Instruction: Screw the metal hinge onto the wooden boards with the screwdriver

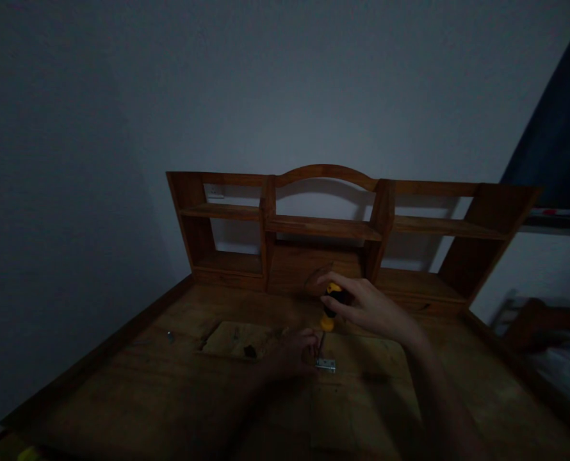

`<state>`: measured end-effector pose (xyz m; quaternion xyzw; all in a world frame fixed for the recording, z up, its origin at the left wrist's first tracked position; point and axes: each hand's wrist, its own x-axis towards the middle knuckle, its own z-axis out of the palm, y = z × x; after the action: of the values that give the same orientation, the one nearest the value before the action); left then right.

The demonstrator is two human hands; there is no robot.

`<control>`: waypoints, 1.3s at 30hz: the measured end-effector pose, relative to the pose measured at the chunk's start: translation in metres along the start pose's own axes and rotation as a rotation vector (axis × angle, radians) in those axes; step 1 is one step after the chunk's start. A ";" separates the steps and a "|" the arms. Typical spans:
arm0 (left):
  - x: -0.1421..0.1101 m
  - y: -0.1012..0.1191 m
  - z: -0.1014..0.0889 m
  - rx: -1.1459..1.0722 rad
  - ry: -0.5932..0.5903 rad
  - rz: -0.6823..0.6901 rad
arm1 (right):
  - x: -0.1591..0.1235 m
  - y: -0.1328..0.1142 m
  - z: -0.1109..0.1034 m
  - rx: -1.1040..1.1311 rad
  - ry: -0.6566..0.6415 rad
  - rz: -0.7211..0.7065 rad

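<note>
Silver-coloured and small, the fitting (327,365) is laid on the board (381,358), just right of the left hand (289,356) and below the right hand (359,302); the left hand's fingers are bent close beside the fitting's left end and the screwdriver (330,310); whether anything is pinched by them cannot be told in the dim light; the screwdriver, yellow and black, is held by its handle between the right hand's thumb and fingers, the grip narrow and closed on it; its shaft is pointed steeply down at the fitting's left end; whether the tip is seated there cannot be made out.

Around these, from the left, a yellow thing (28,454) is cut off by the lower edge of view; a metal bit (170,336) is seen on the desk (122,371), well apart from both hands; a rough patch (222,337) of paler wood is marked by a dark spot (250,351), and its right end is bordered by the left hand; at the desk's far side, the shelf (323,227) is stood before the wall (266,83), an outlet (215,191) being framed in its left bay; the board's right edge is partly covered by the right forearm, and a shadow is cast across it; farthest right, a dark panel (558,115) is seen.
</note>
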<state>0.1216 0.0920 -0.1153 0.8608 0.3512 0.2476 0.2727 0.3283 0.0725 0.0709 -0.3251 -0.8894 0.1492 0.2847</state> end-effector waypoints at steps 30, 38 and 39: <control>0.001 0.008 -0.001 -0.069 0.024 0.037 | -0.004 0.005 -0.004 -0.071 0.100 0.007; 0.000 0.007 0.000 -0.045 0.045 0.032 | -0.004 -0.003 -0.005 -0.048 0.061 -0.072; 0.001 0.006 0.001 -0.038 0.048 0.032 | -0.004 -0.002 -0.005 -0.046 0.060 -0.072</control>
<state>0.1251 0.0887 -0.1119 0.8547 0.3391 0.2793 0.2764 0.3321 0.0688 0.0741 -0.3035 -0.8948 0.1083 0.3090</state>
